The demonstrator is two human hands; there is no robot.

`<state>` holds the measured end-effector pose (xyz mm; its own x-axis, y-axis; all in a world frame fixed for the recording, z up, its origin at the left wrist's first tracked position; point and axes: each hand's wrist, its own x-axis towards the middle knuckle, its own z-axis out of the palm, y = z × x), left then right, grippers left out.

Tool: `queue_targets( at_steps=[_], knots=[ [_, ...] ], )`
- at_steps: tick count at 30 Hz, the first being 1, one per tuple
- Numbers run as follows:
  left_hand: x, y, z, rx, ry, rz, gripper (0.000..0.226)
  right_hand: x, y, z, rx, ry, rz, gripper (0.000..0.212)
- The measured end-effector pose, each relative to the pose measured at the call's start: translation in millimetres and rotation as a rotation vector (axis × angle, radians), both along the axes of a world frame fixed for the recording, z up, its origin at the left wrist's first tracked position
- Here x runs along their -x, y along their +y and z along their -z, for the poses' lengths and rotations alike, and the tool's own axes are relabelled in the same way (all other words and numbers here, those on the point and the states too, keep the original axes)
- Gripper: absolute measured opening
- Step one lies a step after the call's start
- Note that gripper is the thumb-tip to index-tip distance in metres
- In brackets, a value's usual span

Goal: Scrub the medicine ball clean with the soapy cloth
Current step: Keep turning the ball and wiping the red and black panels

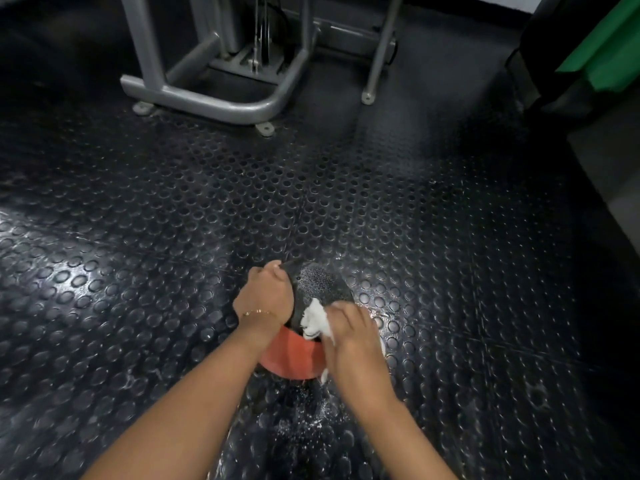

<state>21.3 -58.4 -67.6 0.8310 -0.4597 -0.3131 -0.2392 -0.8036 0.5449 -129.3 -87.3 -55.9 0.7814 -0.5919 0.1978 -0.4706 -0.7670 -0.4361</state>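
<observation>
Two bare forearms reach forward from the bottom edge. The right hand (pixel 353 344) holds a bunched white cloth (pixel 315 320) and presses it onto the near right side of the ball (pixel 322 289). Its fingers are bent down over the cloth, which pokes out on both sides of the hand. The left hand (pixel 265 299), with a thin bracelet (pixel 258 312) at the wrist, grips the ball's far left edge with curled fingers.

The ball rests on the floor (pixel 173 237) between the hands. Its red part faces the person and its rough black part faces away. It is round, so it has no true long axis, though the wide lens stretches it slightly away from the person. The hands hide much of it.

White soap flecks (pixel 304 420) dot the dark, studded rubber floor just in front of the ball. Farther off stands a grey metal frame (pixel 207 98), cut off at the top. A green object (pixel 606 46) at the far right is also cut off and hard to make out.
</observation>
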Motion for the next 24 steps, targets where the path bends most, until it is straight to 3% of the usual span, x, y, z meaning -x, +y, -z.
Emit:
queue_targets(
  at_steps=[4,8,10,15,22,24],
  knots=[
    [11.2,-5.2,-5.2,-0.016,-0.03,0.029,0.043,-2.8,-20.7,15.7,-0.255,-0.124,0.324,0.02],
    [19.1,-10.5,-6.3,-0.074,-0.072,0.042,0.042,-13.5,-44.2,21.8,-0.358,-0.126,0.589,0.018],
    [18.2,-10.4,-5.2,-0.086,-0.084,0.047,0.042,-8.9,-33.9,21.6,-0.324,-0.125,0.56,0.017],
    [10.7,-8.1,-5.9,-0.082,-0.072,0.046,0.043,15.6,16.8,23.5,-0.202,-0.136,0.246,0.03],
    [22.0,-8.6,-8.5,-0.076,-0.115,0.062,0.041,5.6,-18.7,37.1,-0.511,-0.25,0.648,0.009],
    [24.5,-7.4,-7.3,-0.066,-0.129,0.074,0.041,9.9,-20.3,37.8,-0.498,-0.232,0.672,0.007]
  ],
)
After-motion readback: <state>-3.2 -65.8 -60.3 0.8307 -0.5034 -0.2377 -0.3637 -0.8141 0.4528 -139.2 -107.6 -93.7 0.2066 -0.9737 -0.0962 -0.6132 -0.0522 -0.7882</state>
